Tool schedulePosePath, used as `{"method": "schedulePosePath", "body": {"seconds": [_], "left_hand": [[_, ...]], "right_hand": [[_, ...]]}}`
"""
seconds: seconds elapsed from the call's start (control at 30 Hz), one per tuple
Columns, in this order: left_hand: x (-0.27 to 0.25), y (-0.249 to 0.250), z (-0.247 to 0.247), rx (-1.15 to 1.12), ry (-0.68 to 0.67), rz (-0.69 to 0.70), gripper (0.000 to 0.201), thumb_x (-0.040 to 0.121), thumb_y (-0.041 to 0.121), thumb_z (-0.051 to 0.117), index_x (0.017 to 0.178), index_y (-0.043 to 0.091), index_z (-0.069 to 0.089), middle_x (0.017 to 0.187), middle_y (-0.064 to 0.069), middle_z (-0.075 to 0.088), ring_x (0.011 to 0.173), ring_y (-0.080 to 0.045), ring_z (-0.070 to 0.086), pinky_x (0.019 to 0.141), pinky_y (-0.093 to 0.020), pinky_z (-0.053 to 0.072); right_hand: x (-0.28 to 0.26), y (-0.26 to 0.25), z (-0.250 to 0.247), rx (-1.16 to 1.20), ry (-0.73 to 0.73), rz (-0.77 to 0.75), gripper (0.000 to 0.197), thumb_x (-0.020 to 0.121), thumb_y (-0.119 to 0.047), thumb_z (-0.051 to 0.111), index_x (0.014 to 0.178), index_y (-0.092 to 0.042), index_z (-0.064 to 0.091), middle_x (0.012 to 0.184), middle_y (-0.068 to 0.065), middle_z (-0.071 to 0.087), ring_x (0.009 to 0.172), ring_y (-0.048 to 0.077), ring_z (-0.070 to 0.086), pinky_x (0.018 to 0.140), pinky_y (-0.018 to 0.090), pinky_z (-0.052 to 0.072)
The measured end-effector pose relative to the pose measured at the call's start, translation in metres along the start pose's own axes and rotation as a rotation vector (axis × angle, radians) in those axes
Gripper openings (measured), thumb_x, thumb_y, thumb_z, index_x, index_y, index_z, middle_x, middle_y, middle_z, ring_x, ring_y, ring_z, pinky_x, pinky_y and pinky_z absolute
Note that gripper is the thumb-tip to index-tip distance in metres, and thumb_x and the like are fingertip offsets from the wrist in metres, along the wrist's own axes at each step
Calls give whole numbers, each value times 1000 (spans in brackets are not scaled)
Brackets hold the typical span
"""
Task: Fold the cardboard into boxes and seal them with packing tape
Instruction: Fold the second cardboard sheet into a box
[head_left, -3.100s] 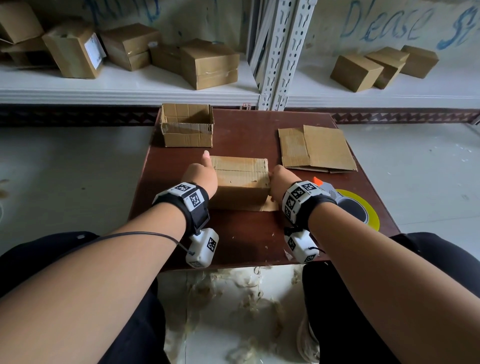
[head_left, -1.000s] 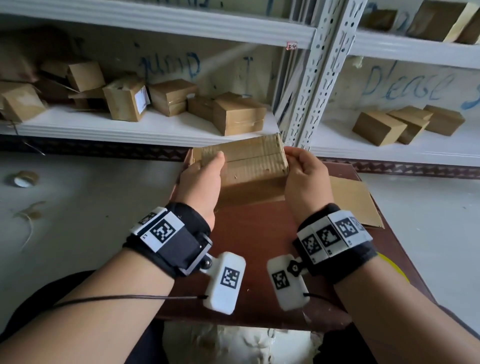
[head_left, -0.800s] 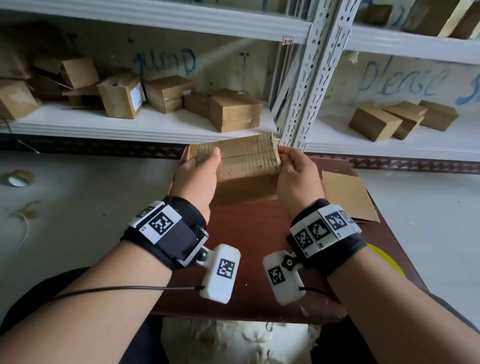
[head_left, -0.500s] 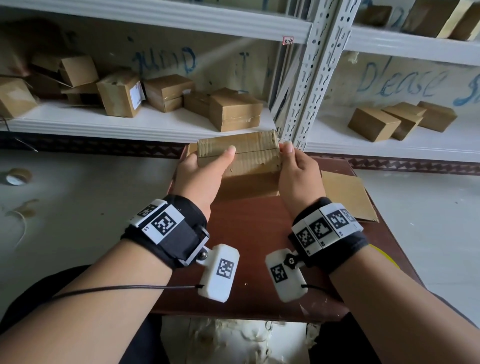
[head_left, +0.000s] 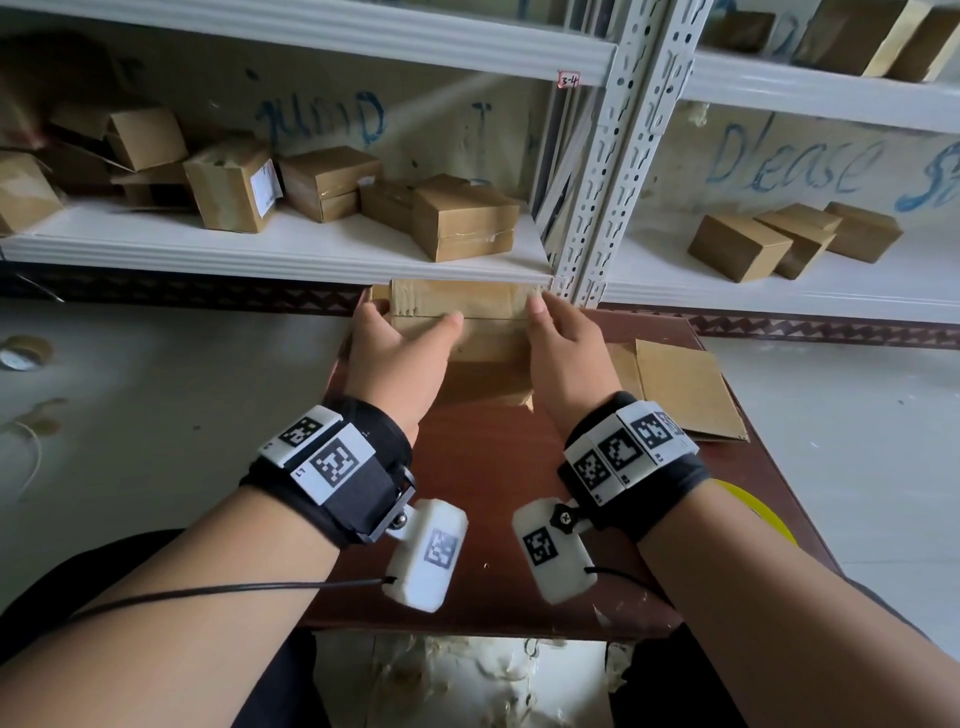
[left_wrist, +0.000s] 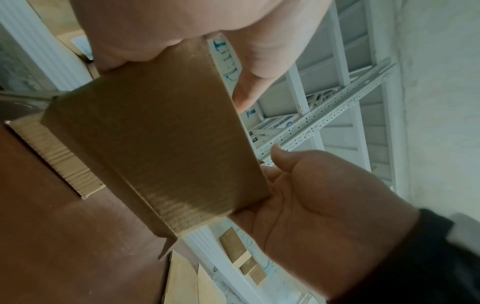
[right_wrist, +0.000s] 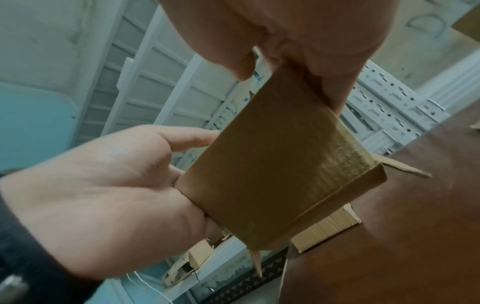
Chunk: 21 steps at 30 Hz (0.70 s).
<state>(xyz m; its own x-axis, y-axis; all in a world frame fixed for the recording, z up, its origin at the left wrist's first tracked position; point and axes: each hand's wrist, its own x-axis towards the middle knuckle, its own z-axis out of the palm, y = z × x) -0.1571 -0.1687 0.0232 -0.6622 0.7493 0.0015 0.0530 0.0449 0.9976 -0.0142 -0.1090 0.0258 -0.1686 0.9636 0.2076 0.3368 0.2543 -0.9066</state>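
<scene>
Nearest the camera, both forearms reached forward over the brown bench (head_left: 493, 467), each wrist strapped with a black band carrying white marker tiles. The left hand (head_left: 400, 358) and the right hand (head_left: 566, 353) held a small cardboard box (head_left: 467, 322) between them, lifted above the far half of the bench. The left thumb lay across the box's top face while the left fingers (right_wrist: 192, 137) reached round its end; the right fingers (left_wrist: 279, 156) cupped the opposite end, so both hands were clamped on the box.

The head view showed only the box's closed, taped top. The wrist views showed its underside: a plain brown face (left_wrist: 161, 131) with a loose flap corner (right_wrist: 405, 170) sticking out at one edge. Whether anything was inside could not be told.

On the bench to the right lay a flattened cardboard sheet (head_left: 680, 384), and a yellow tape roll (head_left: 753, 509) peeked out behind the right wrist. The left wrist view showed another cardboard piece (left_wrist: 57, 158) lying on the bench under the held box, hidden from the head view.

Farther back, the white shelf (head_left: 260, 244) carried a jumble of closed and half-open boxes (head_left: 462, 218) on the left and three closed boxes (head_left: 795, 239) on the right. A roll (head_left: 21, 353) lay on the floor at far left.
</scene>
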Motion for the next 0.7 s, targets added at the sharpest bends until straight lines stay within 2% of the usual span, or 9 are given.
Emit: {"method": "schedulePosePath", "body": {"seconds": [0.07,0.13,0.2,0.27,0.37,0.47,0.57,0.63,0.7], "left_hand": [[-3,2,3,-39,-22,19,55,81,36,79,128,22,54,117,7,69,103,-7,65,96,-31,50],[-6,7,4,-51,-72,55,49,75,43,76,120,30,59,116,8,71,107,-11,67,102,-39,52],[-6,12,4,-18,-147,138,40,72,50,70,111,43,65,116,8,72,112,-16,67,103,-47,52],[-8,14,3,46,-222,282,44,77,48,67,121,47,65,133,7,66,129,-17,58,111,-48,46],[-12,14,3,225,-339,443,81,84,48,63,158,27,38,169,3,24,158,-9,13,129,-43,18],[-11,8,5,322,-363,444,84,91,42,65,163,22,26,171,1,17,158,-11,9,130,-41,13],[-9,6,3,346,-308,297,66,86,55,64,144,27,51,138,7,60,130,-13,54,110,-36,45],[-7,5,2,295,-222,136,46,89,56,64,119,22,62,110,8,67,106,-14,63,86,-30,50],[-3,3,2,193,-156,-17,56,88,63,60,119,16,65,113,3,68,108,-20,63,89,-32,47]], "right_hand": [[-1,0,2,35,2,38,41,108,-49,45,79,-20,52,73,-9,51,67,9,48,67,28,39],[1,0,1,24,13,118,48,107,-53,45,73,-19,42,68,-7,41,62,12,39,62,28,32],[6,1,0,16,-3,227,54,104,-64,40,82,-16,50,74,-3,50,69,16,49,64,29,37],[6,1,3,48,-49,390,80,91,-83,34,114,-12,61,103,4,66,93,21,64,80,35,51],[18,20,6,190,-23,580,126,49,-105,28,136,-21,60,123,5,71,108,30,70,95,51,57],[34,43,2,228,29,574,149,32,-116,22,141,-22,61,131,8,70,116,34,68,106,53,49],[5,-4,-8,78,39,409,127,71,-103,23,145,-5,52,129,12,63,121,31,62,105,42,45],[-8,-16,-5,1,31,265,97,91,-85,31,144,-5,46,127,7,61,115,22,60,103,41,46],[-17,-16,-1,-41,7,124,82,98,-74,39,148,-10,43,130,2,60,118,16,58,106,34,43]]}}
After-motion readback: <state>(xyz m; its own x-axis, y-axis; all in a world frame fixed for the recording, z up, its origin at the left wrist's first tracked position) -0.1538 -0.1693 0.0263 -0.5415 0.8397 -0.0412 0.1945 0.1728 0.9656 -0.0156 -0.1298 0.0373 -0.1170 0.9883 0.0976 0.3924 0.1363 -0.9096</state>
